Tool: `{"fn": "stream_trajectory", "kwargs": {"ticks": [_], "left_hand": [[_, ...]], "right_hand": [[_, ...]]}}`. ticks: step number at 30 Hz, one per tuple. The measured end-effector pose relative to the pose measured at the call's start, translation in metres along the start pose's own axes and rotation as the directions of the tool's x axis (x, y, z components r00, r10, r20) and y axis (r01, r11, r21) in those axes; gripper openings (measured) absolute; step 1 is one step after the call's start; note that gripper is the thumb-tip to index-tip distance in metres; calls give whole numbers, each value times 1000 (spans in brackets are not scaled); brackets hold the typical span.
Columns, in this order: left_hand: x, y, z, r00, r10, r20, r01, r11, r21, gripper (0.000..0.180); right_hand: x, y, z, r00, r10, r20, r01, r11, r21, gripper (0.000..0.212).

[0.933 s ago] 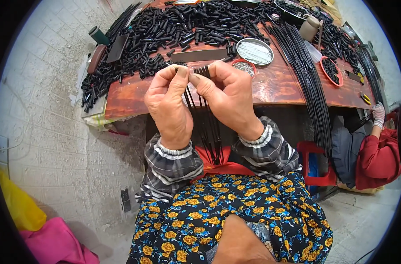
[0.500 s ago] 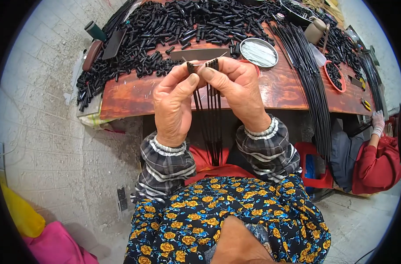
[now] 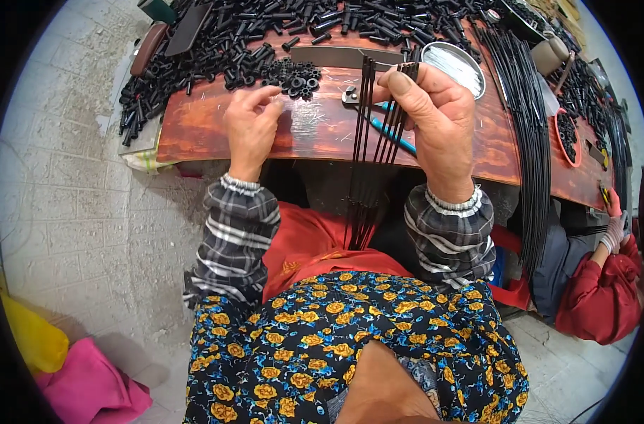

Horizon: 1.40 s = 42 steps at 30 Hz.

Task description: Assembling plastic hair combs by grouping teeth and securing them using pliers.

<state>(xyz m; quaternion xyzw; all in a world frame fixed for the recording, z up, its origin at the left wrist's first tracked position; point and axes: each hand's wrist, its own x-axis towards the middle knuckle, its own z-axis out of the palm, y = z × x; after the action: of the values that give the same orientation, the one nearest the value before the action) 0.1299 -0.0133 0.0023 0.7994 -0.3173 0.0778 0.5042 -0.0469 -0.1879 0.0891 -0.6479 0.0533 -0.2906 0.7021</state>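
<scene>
Down toward the red-covered lap [image 3: 300,244], thin black rods [image 3: 362,208] are hanging from the right hand [image 3: 442,120], its fingers clamping their upper ends. The left hand [image 3: 250,131] is hovering over the tabletop [image 3: 198,127], thumb and forefinger slightly apart. Beyond, black tubes [image 3: 329,15] are lying heaped.

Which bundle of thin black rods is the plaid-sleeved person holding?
The small black bundle pinched in the bare right hand; the larger black bundle nearby droops off the brown wooden table.
</scene>
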Motion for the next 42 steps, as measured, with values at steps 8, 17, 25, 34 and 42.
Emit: {"fn": "stream_trajectory", "kwargs": {"ticks": [8,17,25,34,42], "left_hand": [[31,2,22,999,-15,46,5,976,216,27],[41,-9,29,974,-209,86,206,978,38,26],[40,-9,32,983,-167,74,158,981,108,26],[28,35,9,999,32,-29,-40,950,-310,13],[23,96,-14,950,66,306,259,386,-885,21]], "right_hand": [[4,1,-6,1000,-15,-17,16,1000,10,23],[4,5,-13,1000,5,11,-5,999,35,21],[-1,0,-10,999,-36,6,36,999,-10,21],[-9,-8,-2,997,-74,33,73,997,13,20],[-23,-21,9,992,-87,87,77,991,108,19]]}}
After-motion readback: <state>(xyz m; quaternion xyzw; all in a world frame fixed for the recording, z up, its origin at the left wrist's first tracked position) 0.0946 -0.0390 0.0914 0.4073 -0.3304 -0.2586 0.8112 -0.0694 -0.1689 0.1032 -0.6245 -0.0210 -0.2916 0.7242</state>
